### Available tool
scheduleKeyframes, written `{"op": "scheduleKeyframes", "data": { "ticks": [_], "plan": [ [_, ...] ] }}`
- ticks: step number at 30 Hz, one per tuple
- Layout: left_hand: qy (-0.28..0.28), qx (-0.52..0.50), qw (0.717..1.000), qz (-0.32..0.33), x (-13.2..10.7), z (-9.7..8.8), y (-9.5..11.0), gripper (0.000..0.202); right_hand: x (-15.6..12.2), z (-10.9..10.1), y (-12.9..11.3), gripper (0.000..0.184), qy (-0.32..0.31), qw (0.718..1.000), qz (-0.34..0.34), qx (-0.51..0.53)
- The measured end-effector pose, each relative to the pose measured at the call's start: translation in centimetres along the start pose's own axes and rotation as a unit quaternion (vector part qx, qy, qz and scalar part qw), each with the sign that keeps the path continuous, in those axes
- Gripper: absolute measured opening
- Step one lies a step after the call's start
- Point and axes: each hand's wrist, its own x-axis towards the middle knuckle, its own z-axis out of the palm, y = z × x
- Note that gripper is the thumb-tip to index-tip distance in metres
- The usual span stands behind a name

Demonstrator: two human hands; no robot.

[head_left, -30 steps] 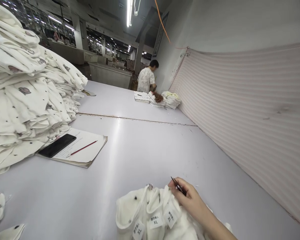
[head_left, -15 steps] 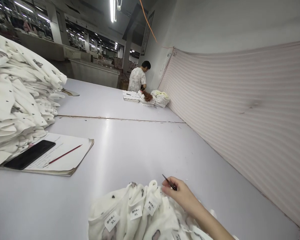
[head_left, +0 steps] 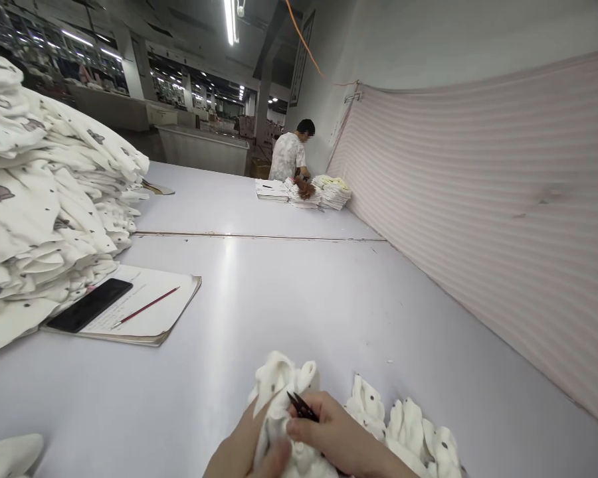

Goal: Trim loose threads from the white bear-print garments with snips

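The garment [head_left: 279,368] is bunched at the worktop's [head_left: 299,299] near edge, between both hands. It looks soft, light and limp, unlikely to slip; a gathered fold near the edge should be the surest hold, clear of the blades. The left hand's [head_left: 244,441] grip is closed round the cloth, fingers partly blurred; the right hand [head_left: 329,428] clasps snips [head_left: 303,407] against it. More garments [head_left: 411,431] lie just right; a pad [head_left: 149,322] and pile [head_left: 44,219] sit further left.
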Motion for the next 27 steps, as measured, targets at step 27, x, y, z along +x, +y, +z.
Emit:
{"op": "scheduleKeyframes", "data": {
  "ticks": [27],
  "plan": [
    [-0.119,-0.276,0.947,-0.113,0.6,-2.0,2.5,0.035,-2.8,0.6,-1.9,0.015,0.109,0.630,-0.311,-0.703]
  ]
}}
